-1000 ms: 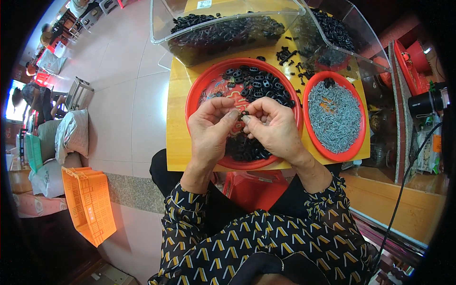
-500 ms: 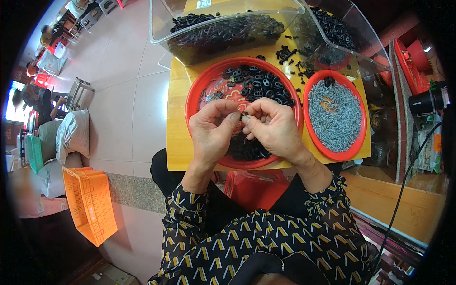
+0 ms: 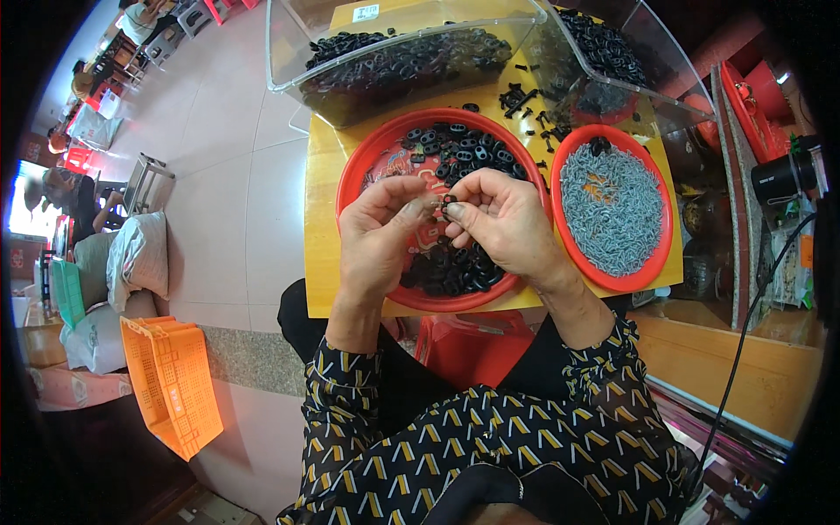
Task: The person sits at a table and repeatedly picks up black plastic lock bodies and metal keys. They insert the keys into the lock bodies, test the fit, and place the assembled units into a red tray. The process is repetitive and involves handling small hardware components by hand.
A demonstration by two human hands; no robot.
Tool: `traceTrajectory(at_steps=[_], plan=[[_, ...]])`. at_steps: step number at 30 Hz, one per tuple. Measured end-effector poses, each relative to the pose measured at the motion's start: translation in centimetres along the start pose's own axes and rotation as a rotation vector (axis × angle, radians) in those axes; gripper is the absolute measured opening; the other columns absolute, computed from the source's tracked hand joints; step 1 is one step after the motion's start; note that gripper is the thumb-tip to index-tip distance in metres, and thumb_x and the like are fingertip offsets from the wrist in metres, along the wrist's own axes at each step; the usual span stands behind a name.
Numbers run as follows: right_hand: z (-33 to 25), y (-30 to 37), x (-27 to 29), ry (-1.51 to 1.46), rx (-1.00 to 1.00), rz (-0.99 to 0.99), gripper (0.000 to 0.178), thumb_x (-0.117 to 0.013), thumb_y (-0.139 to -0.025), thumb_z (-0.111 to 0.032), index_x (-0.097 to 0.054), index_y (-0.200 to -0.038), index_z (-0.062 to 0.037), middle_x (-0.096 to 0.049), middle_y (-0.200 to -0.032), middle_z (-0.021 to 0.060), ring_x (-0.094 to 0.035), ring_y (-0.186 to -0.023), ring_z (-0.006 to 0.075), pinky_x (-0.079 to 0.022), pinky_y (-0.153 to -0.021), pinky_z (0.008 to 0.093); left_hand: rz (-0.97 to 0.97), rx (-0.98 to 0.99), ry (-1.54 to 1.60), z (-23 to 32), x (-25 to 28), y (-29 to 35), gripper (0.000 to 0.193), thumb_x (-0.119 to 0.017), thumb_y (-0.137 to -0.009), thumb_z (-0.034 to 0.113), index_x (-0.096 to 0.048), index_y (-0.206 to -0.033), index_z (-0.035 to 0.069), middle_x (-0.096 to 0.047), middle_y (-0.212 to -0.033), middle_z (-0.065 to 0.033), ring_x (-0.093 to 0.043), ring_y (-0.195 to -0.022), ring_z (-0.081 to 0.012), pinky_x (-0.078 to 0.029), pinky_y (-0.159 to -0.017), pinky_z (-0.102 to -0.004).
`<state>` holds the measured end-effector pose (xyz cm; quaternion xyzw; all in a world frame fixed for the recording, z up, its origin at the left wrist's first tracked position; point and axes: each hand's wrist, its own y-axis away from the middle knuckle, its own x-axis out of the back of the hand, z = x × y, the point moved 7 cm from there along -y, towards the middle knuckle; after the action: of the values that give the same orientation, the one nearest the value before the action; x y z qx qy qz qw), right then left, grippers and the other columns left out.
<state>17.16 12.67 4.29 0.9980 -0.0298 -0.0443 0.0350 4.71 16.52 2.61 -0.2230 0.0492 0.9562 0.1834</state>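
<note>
Centrally, over red round tray [image 3: 437, 115], small black piece [image 3: 450, 203] is pinched by right hand [image 3: 507, 219]; left hand [image 3: 378, 232] is held close at piece's nine o'clock, grip unclear. Long axis can't be told. Metal screws [image 3: 612, 219] are heaped toward three o'clock.

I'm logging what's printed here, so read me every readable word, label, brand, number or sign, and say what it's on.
White label on the clear bin: printed marks, too small to read.
Orange crate: pale marks on its side, too blurred to read.
Black cylinder at the right: light lettering, too small to read.
Round red tray: pale pattern on its floor; I can't tell if any is writing.
Nothing here can be quoted reliably.
</note>
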Motion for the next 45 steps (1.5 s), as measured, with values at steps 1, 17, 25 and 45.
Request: traceTrajectory(at_steps=[1,17,25,45], plan=[[0.1,0.0,-0.1,0.0,0.001,-0.004,0.007,-0.052,-0.081,0.001,-0.053,-0.087,0.0034,-0.057,-0.076,0.0056,-0.059,-0.063,0.0106,-0.051,-0.051,0.0219,-0.025,0.011,-0.025,0.0,-0.1,0.1,0.016,-0.058,-0.079,0.002,-0.056,-0.093,-0.003,-0.06,-0.083,-0.0059,-0.056,-0.073,-0.0092,-0.047,-0.065,-0.0214],[-2.2,-0.2,3.7,-0.091,0.101,0.093,0.009,-0.055,-0.078,0.001,-0.053,-0.086,0.0031,-0.056,-0.074,0.0051,-0.057,-0.061,0.0094,-0.047,-0.05,0.0199,0.039,-0.093,-0.552,1.0,0.1,-0.2,0.016,-0.057,-0.081,0.005,-0.058,-0.094,-0.004,-0.059,-0.079,-0.0032,-0.055,-0.072,-0.0083,-0.046,-0.065,-0.0204],[-2.0,0.0,3.3,0.062,0.082,0.07,0.008,-0.055,-0.077,0.0,-0.055,-0.084,0.0022,-0.057,-0.073,0.0032,-0.056,-0.061,0.0074,-0.046,-0.051,0.0204,0.018,-0.051,-0.264,0.4,-1.7,-0.3,0.018,-0.061,-0.078,0.006,-0.059,-0.093,-0.003,-0.059,-0.077,-0.0022,-0.053,-0.07,-0.0056,-0.043,-0.058,-0.0174],[-2.6,0.2,4.3,0.079,0.12,0.134,0.005,-0.054,-0.076,0.001,-0.054,-0.081,0.0014,-0.056,-0.07,0.0023,-0.054,-0.059,0.0063,-0.044,-0.051,0.0208,-0.02,-0.419,-0.981,2.0,-2.7,-0.7,0.009,-0.062,-0.074,0.007,-0.06,-0.081,0.001,-0.057,-0.072,-0.006,-0.052,-0.066,-0.0157,-0.042,-0.058,-0.0273]])
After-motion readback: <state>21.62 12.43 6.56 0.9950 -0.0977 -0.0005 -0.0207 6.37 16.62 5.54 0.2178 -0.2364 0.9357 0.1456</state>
